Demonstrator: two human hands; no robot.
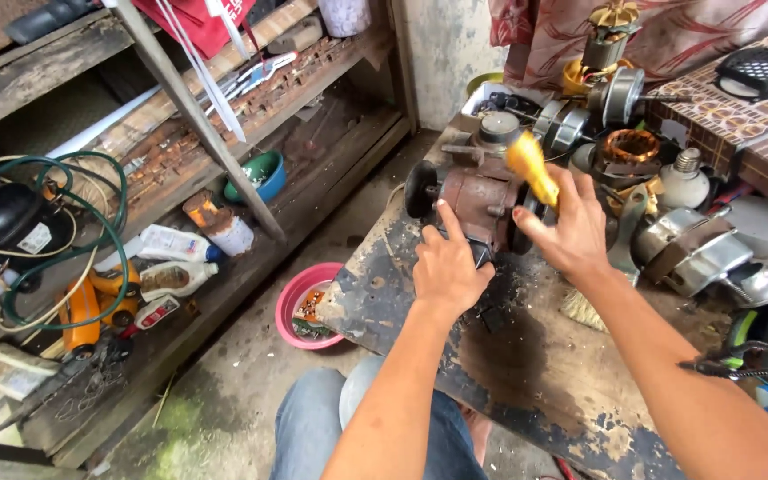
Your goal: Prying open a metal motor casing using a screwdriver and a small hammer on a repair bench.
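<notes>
On the stained desk in front of me sits a rusty motor, close to the near-left corner, with a black wheel at its left end and a grey cap on top. My left hand lies against its near side, fingers half curled and the forefinger stretched up along the casing; it braces the body rather than closing round it. My right hand is wrapped tight on the yellow handle of a tool, most likely a screwdriver, whose working end I cannot see behind the motor's right end.

I judge I am at the stage of working on the motor's end cover or a fastener there, one hand steadying, the other driving. The next move calls for a firm brace from the left so the casing does not roll, and for the tool to sit square before I turn or pry.

Beyond lie copper windings, a bulb and chrome housings; a pink bowl rests on the floor.
</notes>
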